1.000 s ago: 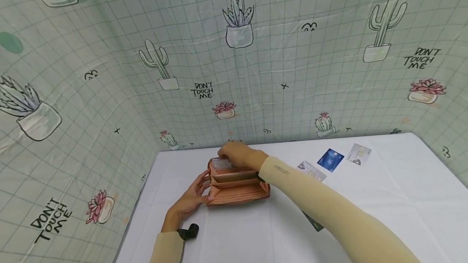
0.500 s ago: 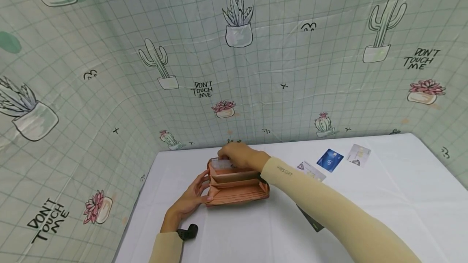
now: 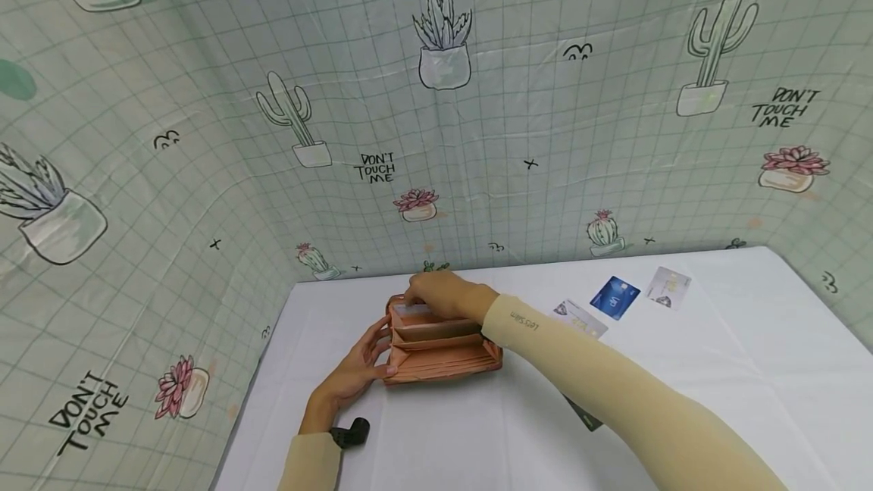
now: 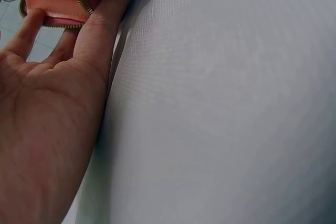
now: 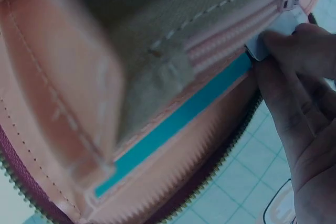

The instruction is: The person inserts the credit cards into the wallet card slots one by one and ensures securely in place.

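A peach-lined zip wallet [image 3: 443, 358] stands spread on the white table, its inner compartments facing up. My left hand [image 3: 355, 371] grips its left end. In the left wrist view, the thumb [image 4: 105, 27] presses the dark outer side beside the brass zip teeth, with fingers at the other side. Over the rear compartment, my right hand [image 3: 446, 294] pinches a pale card [image 5: 257, 45] between thumb and fingers. Most of that card is hidden by the hand and the wallet. A teal strip [image 5: 173, 121] shows along the slot, beside the pink inner zip [image 5: 236, 38].
On the table [image 3: 443, 438], to the right, lie a blue card [image 3: 615, 298], a silver card [image 3: 668, 289] and another pale card [image 3: 578, 317]. A dark card [image 3: 585, 413] is partly covered by the right sleeve. Cactus-print cloth [image 3: 477, 135] rises behind.
My right hand has dipped slightly at the rear compartment, and less of the pale card shows above the wallet. The left hand keeps its hold on the wallet's end.
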The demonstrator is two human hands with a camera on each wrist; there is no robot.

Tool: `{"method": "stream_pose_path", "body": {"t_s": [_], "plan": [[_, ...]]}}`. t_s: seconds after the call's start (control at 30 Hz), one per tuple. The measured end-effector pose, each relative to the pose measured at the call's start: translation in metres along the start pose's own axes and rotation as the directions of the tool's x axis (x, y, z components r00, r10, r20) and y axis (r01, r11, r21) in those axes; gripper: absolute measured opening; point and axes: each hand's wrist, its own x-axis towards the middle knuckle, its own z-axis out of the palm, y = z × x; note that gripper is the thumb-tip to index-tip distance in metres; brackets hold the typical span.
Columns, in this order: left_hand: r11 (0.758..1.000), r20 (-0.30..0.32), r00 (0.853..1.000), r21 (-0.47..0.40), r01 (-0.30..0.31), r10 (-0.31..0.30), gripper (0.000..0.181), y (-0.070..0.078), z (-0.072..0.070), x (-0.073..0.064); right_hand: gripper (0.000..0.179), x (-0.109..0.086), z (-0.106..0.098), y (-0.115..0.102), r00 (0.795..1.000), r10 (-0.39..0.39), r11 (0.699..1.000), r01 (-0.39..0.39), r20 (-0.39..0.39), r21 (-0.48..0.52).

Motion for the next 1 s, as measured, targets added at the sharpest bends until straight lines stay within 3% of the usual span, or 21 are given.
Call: {"method": "stream_pose_path", "body": {"t_s": [0.33, 0.77, 0.9, 1.0], "plan": [[1.000, 0.005, 1.000, -0.013, 0.024, -0.024, 0.102, 0.004, -0.004, 0.003, 0.029, -0.001, -0.006, -0.004, 0.996, 0.031, 0.999, -0.027, 0.089, -0.041], [0.999, -0.012, 0.999, 0.024, 0.044, -0.044, 0.100, 0.009, -0.004, 0.004, 0.027, -0.001, -0.011, -0.010, 0.986, 0.025, 0.982, 0.007, 0.167, -0.188], [0.998, -0.013, 0.998, 0.022, 0.055, -0.055, 0.099, 0.011, -0.003, 0.004, 0.034, -0.007, -0.012, -0.005, 0.986, 0.015, 0.995, 0.002, 0.165, -0.102], [0.998, -0.013, 0.998, 0.012, 0.059, -0.059, 0.099, 0.011, -0.003, 0.003, 0.039, -0.017, -0.011, 0.003, 0.994, 0.007, 0.997, -0.016, 0.112, 0.080]]}}
